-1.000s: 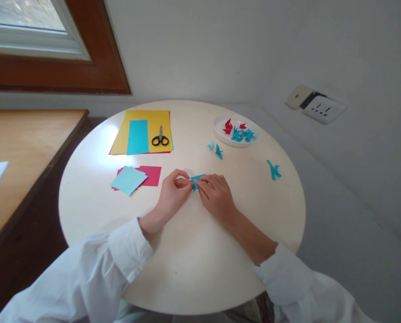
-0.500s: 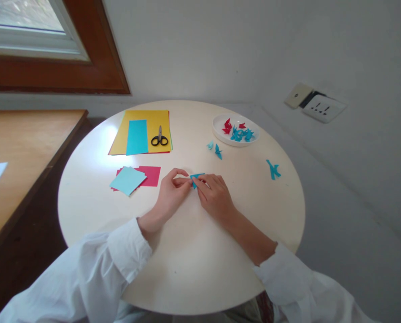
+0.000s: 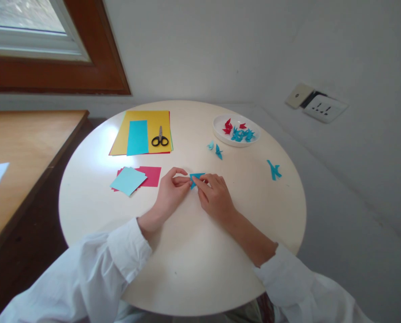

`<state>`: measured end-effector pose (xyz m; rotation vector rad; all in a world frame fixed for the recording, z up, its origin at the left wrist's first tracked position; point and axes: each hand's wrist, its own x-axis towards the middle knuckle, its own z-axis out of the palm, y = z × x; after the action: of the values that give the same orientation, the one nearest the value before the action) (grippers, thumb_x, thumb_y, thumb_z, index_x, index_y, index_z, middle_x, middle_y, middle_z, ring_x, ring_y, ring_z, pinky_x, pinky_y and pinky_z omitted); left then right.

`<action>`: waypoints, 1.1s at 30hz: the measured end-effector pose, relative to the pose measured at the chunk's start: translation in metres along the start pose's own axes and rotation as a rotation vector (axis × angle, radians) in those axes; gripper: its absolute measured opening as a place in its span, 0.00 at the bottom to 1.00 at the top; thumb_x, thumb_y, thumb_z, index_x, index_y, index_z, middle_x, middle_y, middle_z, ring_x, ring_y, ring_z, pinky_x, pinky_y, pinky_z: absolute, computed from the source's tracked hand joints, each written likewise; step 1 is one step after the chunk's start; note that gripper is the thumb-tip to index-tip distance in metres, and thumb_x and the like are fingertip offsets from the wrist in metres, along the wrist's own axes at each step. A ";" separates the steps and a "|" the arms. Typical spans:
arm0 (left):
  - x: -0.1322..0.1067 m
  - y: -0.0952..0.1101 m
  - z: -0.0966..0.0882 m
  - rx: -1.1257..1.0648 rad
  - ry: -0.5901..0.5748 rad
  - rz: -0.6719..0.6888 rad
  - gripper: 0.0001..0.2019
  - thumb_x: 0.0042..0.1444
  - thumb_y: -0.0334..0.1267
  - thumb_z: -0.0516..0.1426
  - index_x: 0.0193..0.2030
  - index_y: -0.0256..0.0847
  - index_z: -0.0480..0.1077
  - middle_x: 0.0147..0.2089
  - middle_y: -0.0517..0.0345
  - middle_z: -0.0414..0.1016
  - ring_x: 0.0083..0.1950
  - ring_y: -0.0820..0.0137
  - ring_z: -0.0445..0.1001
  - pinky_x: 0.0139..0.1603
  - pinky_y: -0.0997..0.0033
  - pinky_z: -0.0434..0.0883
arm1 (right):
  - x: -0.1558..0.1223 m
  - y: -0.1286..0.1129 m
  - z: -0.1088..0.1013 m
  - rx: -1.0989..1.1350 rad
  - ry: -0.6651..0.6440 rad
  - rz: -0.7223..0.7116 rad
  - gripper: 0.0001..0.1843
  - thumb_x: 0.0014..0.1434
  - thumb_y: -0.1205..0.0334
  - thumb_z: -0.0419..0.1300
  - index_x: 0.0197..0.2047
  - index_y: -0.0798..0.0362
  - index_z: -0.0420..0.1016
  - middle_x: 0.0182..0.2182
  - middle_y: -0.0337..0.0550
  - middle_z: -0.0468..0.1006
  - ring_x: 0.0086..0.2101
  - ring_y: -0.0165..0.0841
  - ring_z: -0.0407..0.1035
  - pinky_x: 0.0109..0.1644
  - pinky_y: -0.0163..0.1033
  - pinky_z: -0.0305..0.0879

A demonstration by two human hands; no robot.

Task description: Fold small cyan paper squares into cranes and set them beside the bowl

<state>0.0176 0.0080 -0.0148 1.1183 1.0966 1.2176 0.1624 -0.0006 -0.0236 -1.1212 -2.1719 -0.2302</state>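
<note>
Folded blue paper (image 3: 197, 175): near the middle of the table (image 3: 187, 269), toward 1 o'clock.
Upper edge: runs 9 to 3 o'clock.
Left hand (image 3: 172, 187): I see fingertips pinching the corner; paper at 2 o'clock.
Right hand (image 3: 216, 192): fingertips upon paper, at 10 o'clock; I cannot tell whether they pinch.
Nearer: neither.

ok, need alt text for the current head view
A left hand and a right hand both touch a small blue paper triangle over a round white table. Farther back, scissors lie on yellow paper at left, and a white dish at right holds red folded pieces and blue folded pieces.
</note>
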 end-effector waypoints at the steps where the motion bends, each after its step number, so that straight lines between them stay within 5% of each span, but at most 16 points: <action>1: 0.000 0.001 0.000 0.014 -0.002 0.013 0.13 0.42 0.35 0.62 0.34 0.40 0.62 0.28 0.57 0.78 0.30 0.71 0.76 0.30 0.76 0.68 | 0.001 0.000 -0.001 0.027 0.032 0.023 0.15 0.57 0.71 0.51 0.44 0.55 0.73 0.33 0.48 0.72 0.34 0.37 0.65 0.38 0.43 0.61; 6: -0.003 0.005 0.000 0.127 -0.021 0.115 0.10 0.45 0.34 0.59 0.34 0.41 0.62 0.30 0.56 0.77 0.33 0.69 0.76 0.34 0.73 0.70 | 0.005 0.000 -0.003 0.250 0.196 0.283 0.09 0.56 0.64 0.57 0.42 0.51 0.71 0.35 0.46 0.71 0.38 0.37 0.66 0.42 0.44 0.64; 15: -0.006 0.012 0.003 0.217 0.004 0.267 0.07 0.47 0.35 0.60 0.31 0.41 0.65 0.30 0.60 0.71 0.32 0.73 0.72 0.35 0.74 0.69 | 0.010 0.000 -0.001 0.712 0.155 0.594 0.03 0.52 0.63 0.58 0.29 0.52 0.71 0.26 0.38 0.75 0.28 0.30 0.67 0.32 0.36 0.61; 33: -0.009 0.012 0.002 0.282 0.026 0.361 0.05 0.48 0.32 0.59 0.32 0.41 0.66 0.32 0.59 0.72 0.36 0.71 0.72 0.41 0.71 0.70 | 0.009 -0.004 0.003 0.843 0.159 0.606 0.02 0.52 0.63 0.58 0.30 0.51 0.72 0.27 0.38 0.75 0.30 0.31 0.68 0.34 0.37 0.61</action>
<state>0.0174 -0.0004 -0.0027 1.5712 1.1430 1.3851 0.1543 0.0040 -0.0191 -1.1134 -1.4330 0.7654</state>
